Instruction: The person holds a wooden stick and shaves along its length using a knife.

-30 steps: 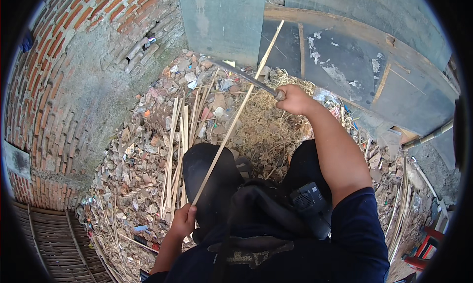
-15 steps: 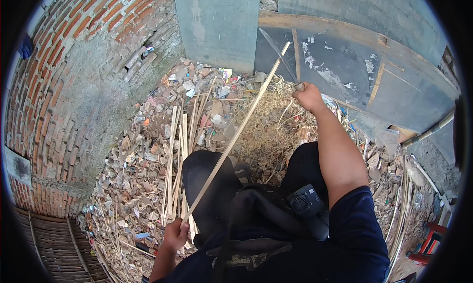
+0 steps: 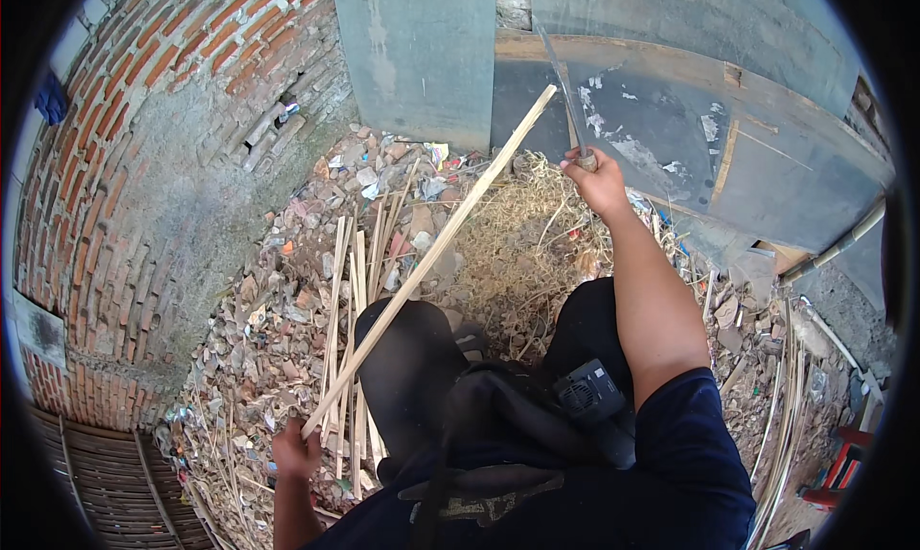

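My left hand (image 3: pixel 296 451) is closed round the lower end of a long pale split-bamboo strip (image 3: pixel 426 264). The strip slants up and to the right across my left knee, its far end in the air before the grey panels. My right hand (image 3: pixel 598 182) grips the handle of a machete (image 3: pixel 562 82), whose long blade points up and slightly left. Blade and strip are apart. Below my right hand, a heap of thin shavings (image 3: pixel 517 234) lies on the ground. Several more pale strips (image 3: pixel 337 320) rest on the rubble left of my left knee.
A worn brick wall (image 3: pixel 163 186) rises at left, with grey sheet panels (image 3: pixel 412 61) ahead. Broken rubble (image 3: pixel 254 301) covers the ground. Long thin strips (image 3: pixel 788 406) lie at right, near a red object (image 3: pixel 839 469). A woven slatted panel (image 3: pixel 105 478) is at lower left.
My left hand has moved down and left, drawing the bamboo strip with it. The machete has swung more upright and away from the strip.
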Tool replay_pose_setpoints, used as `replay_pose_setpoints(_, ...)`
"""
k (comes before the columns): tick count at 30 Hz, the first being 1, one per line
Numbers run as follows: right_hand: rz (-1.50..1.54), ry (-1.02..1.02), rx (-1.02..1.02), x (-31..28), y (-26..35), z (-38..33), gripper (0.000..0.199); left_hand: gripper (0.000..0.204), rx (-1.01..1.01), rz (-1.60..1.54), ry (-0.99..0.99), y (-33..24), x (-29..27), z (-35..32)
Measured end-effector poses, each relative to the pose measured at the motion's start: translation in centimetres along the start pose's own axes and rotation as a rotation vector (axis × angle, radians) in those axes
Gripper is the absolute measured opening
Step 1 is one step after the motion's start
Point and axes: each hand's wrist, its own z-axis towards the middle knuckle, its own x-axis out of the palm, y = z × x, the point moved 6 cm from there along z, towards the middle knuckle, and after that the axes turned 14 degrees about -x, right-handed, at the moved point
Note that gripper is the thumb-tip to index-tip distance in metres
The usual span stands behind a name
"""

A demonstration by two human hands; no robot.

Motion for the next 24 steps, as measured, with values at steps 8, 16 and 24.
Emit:
replay_pose_setpoints(8, 0.316, -0.020, 0.074, 1.6, 2.5, -0.6, 0.030, 0.018, 0.100, 0.066, -0.109, 1.7, -0.6, -0.3)
replay_pose_setpoints(16, -0.357, -0.089, -0.363, -0.3, 4.0, 0.1, 0.041, 0.022, 0.169, 0.190, -0.195, 2.4, -4.1, 1.1)
replay_pose_setpoints(24, -0.338, 0.081, -0.456, 1.6, 7.1, -1.3, 0.037, 0.024, 0.274, 0.339, -0.319, 3.0, -11.0, 4.7)
